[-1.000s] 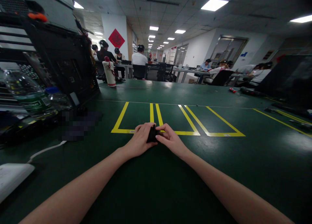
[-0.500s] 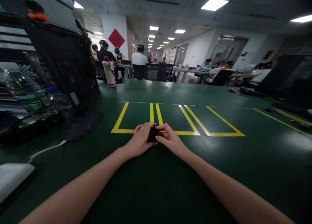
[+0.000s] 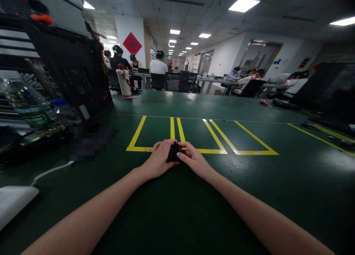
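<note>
A small black block-like object [image 3: 172,153] is between my two hands, low over the green table [image 3: 177,210], near the yellow tape lines. Fingers and thumb of my left hand [image 3: 159,159] wrap round its left side. On the other side, my right hand [image 3: 192,158] pinches at its right face with thumb and fingers. Much of the object is covered by the fingers, and I cannot make out its exact kind.
Yellow tape [image 3: 210,151] marks frames on the table. To the left stand a black computer case [image 3: 74,73], a plastic bottle [image 3: 30,107] and a white box [image 3: 16,199] with a cable. A white cylinder [image 3: 124,83] stands farther back. People sit at desks beyond.
My right thumb and fingers have shifted slightly against the black object's right side, narrowing the gap there. My left hand stays in place.
</note>
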`<move>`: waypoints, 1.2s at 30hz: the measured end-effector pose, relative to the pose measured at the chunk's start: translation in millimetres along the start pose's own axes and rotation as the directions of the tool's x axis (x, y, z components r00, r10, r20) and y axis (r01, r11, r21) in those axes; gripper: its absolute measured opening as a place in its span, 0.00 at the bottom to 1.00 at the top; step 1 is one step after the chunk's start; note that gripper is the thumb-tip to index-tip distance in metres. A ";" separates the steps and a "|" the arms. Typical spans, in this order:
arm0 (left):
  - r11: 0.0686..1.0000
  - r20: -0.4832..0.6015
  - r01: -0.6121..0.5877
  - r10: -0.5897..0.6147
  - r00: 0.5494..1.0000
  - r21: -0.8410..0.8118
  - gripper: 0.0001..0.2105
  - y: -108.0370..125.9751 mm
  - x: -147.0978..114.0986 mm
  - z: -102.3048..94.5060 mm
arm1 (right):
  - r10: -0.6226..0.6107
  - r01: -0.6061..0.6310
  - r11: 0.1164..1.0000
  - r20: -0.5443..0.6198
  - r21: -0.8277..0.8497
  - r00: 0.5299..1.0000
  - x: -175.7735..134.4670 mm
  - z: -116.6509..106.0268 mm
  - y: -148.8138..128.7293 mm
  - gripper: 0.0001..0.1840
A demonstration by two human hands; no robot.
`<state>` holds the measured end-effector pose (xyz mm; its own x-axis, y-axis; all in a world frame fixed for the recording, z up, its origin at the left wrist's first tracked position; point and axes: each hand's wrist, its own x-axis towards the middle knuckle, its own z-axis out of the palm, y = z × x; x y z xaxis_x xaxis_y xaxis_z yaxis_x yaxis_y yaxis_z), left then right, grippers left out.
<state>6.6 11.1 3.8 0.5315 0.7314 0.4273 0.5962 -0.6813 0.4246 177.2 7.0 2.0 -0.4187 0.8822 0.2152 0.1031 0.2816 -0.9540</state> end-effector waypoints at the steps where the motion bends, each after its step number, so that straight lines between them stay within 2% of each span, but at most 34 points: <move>1: 1.000 0.002 0.000 0.000 1.000 0.004 0.27 -0.1 -0.1 0.3 | -0.003 0.003 1.000 0.005 0.023 1.000 -0.3 0.2 -0.3 0.15; 7: 1.000 -0.004 0.005 -0.005 1.000 -0.002 0.28 -1.0 -0.2 1.7 | 0.003 -0.003 0.999 -0.008 0.054 1.000 -2.0 1.4 -3.9 0.10; 14: 1.000 0.008 0.006 -0.006 1.000 -0.015 0.28 0.3 0.2 -0.6 | -0.003 0.002 1.000 -0.019 -0.024 1.000 -0.4 0.1 -0.1 0.17; 19: 1.000 0.006 0.010 -0.010 1.000 -0.026 0.27 -0.2 -0.4 -0.1 | -0.001 0.000 0.999 0.032 0.049 0.999 -2.4 0.3 -3.1 0.14; 24: 1.000 0.001 0.010 -0.010 1.000 -0.018 0.28 -1.2 -0.3 0.6 | -0.006 0.007 0.998 -0.014 0.055 1.000 -2.1 1.0 -3.5 0.09; 31: 1.000 0.011 0.013 -0.013 1.000 -0.023 0.27 0.7 0.5 -0.9 | -0.016 0.015 0.999 -0.021 -0.033 1.000 -0.3 0.6 -1.9 0.17; 36: 1.000 0.005 0.013 -0.013 1.000 -0.016 0.27 -0.2 -0.4 -0.4 | 0.007 -0.008 0.999 0.030 0.036 1.000 -2.1 1.0 -4.1 0.14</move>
<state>6.0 10.9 3.8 0.5271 0.7401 0.4176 0.5934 -0.6723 0.4426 176.8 3.7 5.2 -0.4446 0.8726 0.2022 0.0738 0.2607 -0.9626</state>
